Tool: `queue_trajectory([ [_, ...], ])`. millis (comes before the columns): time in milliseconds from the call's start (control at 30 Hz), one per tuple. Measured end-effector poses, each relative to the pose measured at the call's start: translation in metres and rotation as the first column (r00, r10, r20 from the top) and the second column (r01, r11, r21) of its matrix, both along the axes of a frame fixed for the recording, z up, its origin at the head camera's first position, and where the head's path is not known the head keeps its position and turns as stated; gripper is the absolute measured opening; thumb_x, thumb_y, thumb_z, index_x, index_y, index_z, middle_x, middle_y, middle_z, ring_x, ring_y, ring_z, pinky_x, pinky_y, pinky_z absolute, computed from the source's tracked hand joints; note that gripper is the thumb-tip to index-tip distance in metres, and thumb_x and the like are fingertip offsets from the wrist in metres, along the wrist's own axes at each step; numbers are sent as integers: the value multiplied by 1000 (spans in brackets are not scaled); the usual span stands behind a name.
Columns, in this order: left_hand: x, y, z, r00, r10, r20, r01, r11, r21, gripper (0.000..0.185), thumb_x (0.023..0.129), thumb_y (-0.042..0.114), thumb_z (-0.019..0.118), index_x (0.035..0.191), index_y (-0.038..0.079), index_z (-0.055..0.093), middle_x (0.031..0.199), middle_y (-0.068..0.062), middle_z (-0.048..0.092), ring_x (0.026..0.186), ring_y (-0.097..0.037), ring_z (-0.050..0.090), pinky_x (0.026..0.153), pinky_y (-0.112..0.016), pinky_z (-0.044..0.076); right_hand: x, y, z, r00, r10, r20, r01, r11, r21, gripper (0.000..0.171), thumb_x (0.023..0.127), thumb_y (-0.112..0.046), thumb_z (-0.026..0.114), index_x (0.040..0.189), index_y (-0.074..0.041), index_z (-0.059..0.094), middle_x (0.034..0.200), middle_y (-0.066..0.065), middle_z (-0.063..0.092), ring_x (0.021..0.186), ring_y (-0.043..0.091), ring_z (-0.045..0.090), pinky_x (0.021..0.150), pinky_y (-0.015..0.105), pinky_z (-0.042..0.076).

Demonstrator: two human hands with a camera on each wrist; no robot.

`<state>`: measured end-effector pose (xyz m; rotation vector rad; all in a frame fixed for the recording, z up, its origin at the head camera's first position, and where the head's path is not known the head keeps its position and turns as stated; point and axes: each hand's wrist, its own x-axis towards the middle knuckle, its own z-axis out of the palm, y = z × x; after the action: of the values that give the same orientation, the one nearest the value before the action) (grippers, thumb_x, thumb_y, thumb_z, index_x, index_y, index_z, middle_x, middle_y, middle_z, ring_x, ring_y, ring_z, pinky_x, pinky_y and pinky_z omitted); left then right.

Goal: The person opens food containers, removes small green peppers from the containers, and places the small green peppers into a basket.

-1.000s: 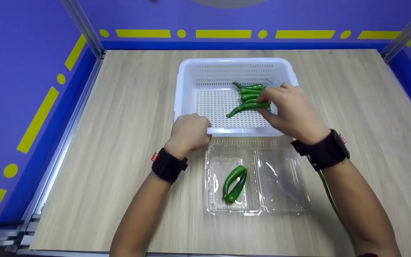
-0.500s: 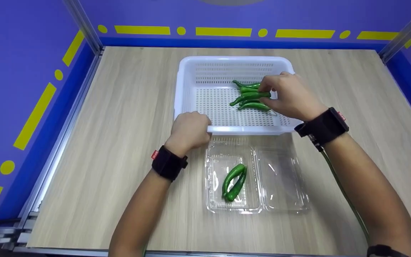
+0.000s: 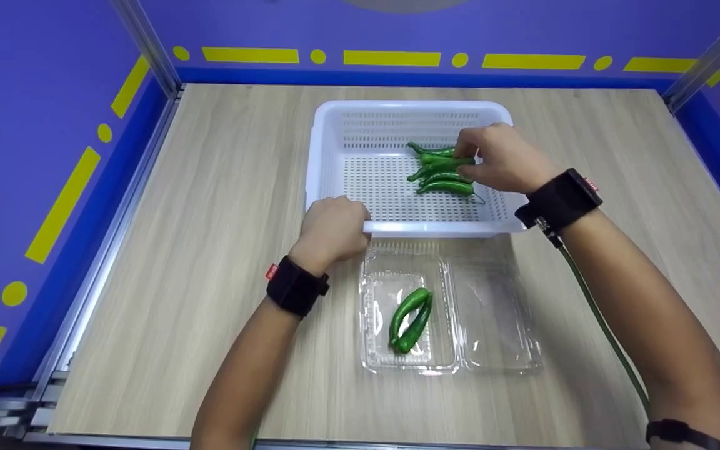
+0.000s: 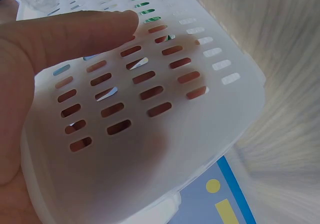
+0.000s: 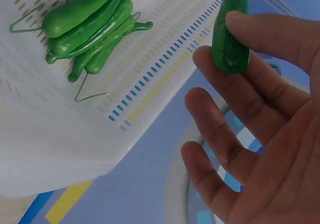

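While the left hand (image 3: 337, 228) grips the near left corner of a white basket (image 3: 429, 228), the right hand (image 3: 504, 156) holds 1 green pepper (image 5: 231, 55) over that basket's right part. The right thumb presses the pepper's front and the nearest fingers lie behind it in a pinch; the last 2 fingers are spread apart below, free of it. In the right wrist view the held pepper shows apart from a row of green peppers (image 5: 82, 11), which lie side by side on the basket floor towards its right edge.

Through the basket's slotted wall, the left hand's fingers show as brown patches, with 1 digit straight along the facing side; whether those hidden fingers are pressed together cannot be told.

The basket stands towards the far edge of the wooden tabletop (image 3: 241, 156), about midway between its left and right edges. Just beside it, towards the near edge, lies an open clear plastic box (image 3: 491, 312); its left half carries 2 green peppers (image 3: 412, 334) with their ends meeting.

Both wrists wear black straps (image 3: 297, 287) with red tags (image 3: 272, 272); the lettering on them is too small to read. Blue panels (image 3: 397, 25) with yellow dashes and dots border the surface.
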<state>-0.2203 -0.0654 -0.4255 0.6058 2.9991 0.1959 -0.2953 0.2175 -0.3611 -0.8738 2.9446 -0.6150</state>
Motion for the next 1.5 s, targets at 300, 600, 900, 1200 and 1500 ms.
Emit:
queue_trajectory([
  [300, 0, 0, 0, 1000, -3, 5, 3, 1000, -8, 13, 82, 22, 67, 70, 17, 65, 66, 1, 62, 64, -23, 61, 59, -42, 52, -9, 1, -7, 996, -31, 85, 18, 988, 155, 13, 85, -9, 73, 96, -3, 71, 94, 16, 73, 87, 30, 67, 79, 49, 53],
  [600, 0, 1, 1, 1000, -1, 19, 2, 1000, -13, 23, 80, 17, 65, 62, 19, 51, 63, 3, 52, 65, -21, 59, 61, -42, 53, -20, -2, -14, 996, -42, 74, 21, 962, 274, 11, 80, -8, 74, 90, -3, 72, 86, 13, 71, 78, 28, 62, 68, 42, 49],
  [900, -1, 1, 2, 999, 3, 43, -3, 1000, -7, 16, 80, 16, 64, 65, 18, 57, 64, 3, 55, 64, -20, 58, 59, -41, 51, -32, -7, -29, 996, -35, 76, 6, 936, 353, 11, 75, -9, 74, 74, -9, 63, 70, 3, 56, 66, 22, 51, 56, 33, 34],
  [1200, -1, 0, 3, 1000, -3, 24, 3, 1000, -14, 21, 79, 16, 64, 63, 19, 51, 63, 3, 52, 63, -20, 57, 59, -41, 51, -36, -10, -41, 992, -57, 112, 10, 927, 375, 24, 74, -9, 74, 66, -13, 51, 63, -1, 45, 61, 19, 43, 54, 32, 30],
  [1500, -1, 0, 1, 1000, -6, 8, 6, 1000, -16, 28, 77, 12, 62, 59, 21, 42, 61, 5, 46, 62, -20, 56, 56, -41, 51, -37, -14, -53, 993, -68, 101, 16, 894, 448, 37, 74, -3, 67, 60, -17, 35, 60, -3, 28, 56, 16, 29, 51, 31, 23],
])
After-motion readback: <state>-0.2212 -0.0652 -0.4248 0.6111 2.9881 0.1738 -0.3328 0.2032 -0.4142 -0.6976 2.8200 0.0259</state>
